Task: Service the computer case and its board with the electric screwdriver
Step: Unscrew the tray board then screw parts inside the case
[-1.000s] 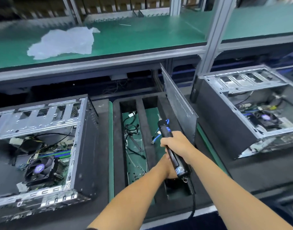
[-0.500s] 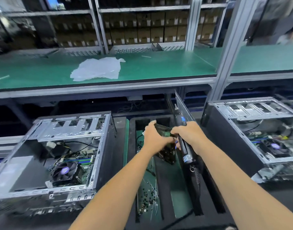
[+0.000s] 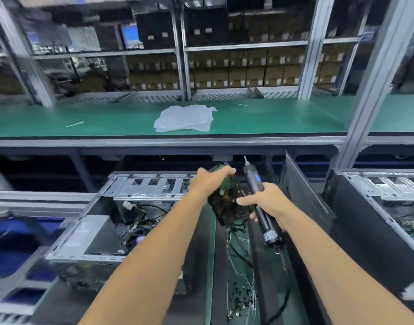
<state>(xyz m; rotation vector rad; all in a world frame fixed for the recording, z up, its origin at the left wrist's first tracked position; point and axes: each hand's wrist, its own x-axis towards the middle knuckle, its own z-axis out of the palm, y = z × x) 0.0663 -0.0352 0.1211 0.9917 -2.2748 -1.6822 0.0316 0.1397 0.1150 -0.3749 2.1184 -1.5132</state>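
Together, both hands hold the board (image 3: 227, 202) up between them: left hand (image 3: 209, 181) fingers (image 3: 227, 171) curl over its top edge, right hand (image 3: 268, 202) grips the screwdriver (image 3: 256, 198) (bit upward), fingertips touching the board. Case (image 3: 121, 212) lies open left, on the bench (image 3: 60, 299).

Both forearms bare — no sleeves, gloves or watch.

The far shelf (image 3: 271, 118) has a green top, and the plastic bag (image 3: 183, 118) on it is white. The electric screwdriver (image 3: 257, 198) is black with a small blue light. The board (image 3: 227, 202) is dark with a green part. The left computer case (image 3: 121, 212) is silver-grey metal, and the tray (image 3: 238, 249) below has a green floor between black strips.
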